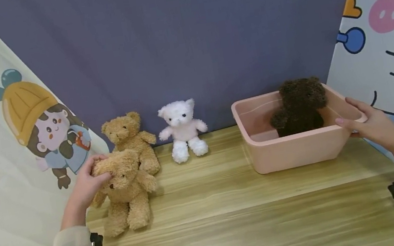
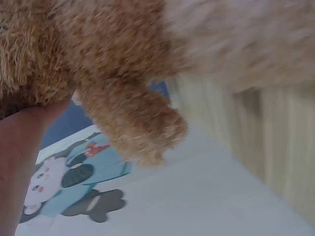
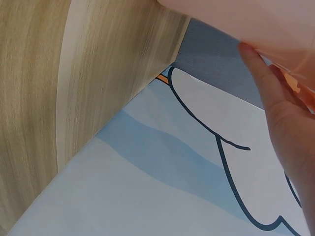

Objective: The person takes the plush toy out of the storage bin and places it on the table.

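At the left of the head view my left hand (image 1: 84, 191) grips a curly tan teddy bear (image 1: 127, 195) by its head, the thumb across the face. The left wrist view shows this bear's fur (image 2: 115, 39) close up, an arm dangling. My right hand (image 1: 379, 127) holds the right rim of a pink plastic bin (image 1: 295, 153), thumb on the rim and fingers along the outer side. From the right wrist, the bin's wall (image 3: 246, 17) appears above the fingers (image 3: 261, 69). Inside the bin a dark brown teddy bear (image 1: 299, 103) sits upright, its head above the rim.
Behind the gripped bear sits another tan teddy bear (image 1: 132, 139), partly covered by it. A small white-and-pink bear (image 1: 183, 129) leans near the dark blue back panel (image 1: 177, 41). Printed cloth panels flank the wood-grain table (image 1: 235, 227) on both sides.
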Demonstrator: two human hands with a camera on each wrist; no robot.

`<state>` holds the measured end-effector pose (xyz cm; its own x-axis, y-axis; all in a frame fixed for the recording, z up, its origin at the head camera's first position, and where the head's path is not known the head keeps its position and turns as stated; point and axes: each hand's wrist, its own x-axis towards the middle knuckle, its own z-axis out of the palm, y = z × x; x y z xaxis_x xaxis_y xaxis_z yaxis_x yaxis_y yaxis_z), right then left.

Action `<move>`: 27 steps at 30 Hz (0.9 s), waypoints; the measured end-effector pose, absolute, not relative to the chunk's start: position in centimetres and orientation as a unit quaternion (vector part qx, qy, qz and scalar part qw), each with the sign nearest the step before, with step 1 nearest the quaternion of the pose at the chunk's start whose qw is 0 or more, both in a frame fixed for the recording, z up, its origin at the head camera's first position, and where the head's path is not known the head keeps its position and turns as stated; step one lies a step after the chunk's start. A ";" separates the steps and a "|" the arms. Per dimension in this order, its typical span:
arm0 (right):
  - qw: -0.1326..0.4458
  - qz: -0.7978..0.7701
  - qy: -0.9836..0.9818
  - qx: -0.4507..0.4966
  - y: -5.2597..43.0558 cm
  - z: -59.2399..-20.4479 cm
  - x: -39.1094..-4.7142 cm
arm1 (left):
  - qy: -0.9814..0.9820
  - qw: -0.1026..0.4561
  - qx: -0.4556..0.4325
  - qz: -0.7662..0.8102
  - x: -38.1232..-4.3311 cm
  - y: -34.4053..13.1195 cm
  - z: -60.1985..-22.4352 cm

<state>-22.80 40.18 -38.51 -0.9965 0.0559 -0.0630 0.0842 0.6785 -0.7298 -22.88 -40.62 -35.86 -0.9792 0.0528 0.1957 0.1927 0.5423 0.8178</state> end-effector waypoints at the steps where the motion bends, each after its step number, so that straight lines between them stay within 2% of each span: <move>1: 0.016 -0.398 0.916 0.037 40.2 -38.5 -22.8 | -0.873 0.084 -0.065 -0.477 -22.8 -40.7 -36.2; 9: 0.012 -0.402 0.915 0.028 40.2 -38.6 -23.2 | -0.777 0.160 -0.019 -0.609 -22.6 -40.6 -38.1; 13: 0.013 -0.403 0.914 0.029 40.5 -38.9 -23.0 | -0.772 0.173 -0.016 -0.612 -22.8 -40.4 -37.9; 17: 0.014 -0.404 0.914 0.034 40.5 -39.0 -22.9 | -0.774 0.148 -0.029 -0.615 -22.9 -40.7 -38.3; 24: 0.010 -0.407 0.913 0.038 40.4 -38.9 -23.1 | -0.803 0.072 -0.059 -0.588 -23.4 -41.4 -39.3; 27: 0.009 -0.405 0.913 0.043 40.3 -38.8 -23.1 | -0.814 0.060 -0.069 -0.574 -23.7 -41.4 -39.6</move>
<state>-23.13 40.28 -38.78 -0.9961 0.0724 -0.0507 0.0862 0.6682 -0.7390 -23.73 -41.44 -39.62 -0.9832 0.0445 0.1768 0.1814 0.3312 0.9260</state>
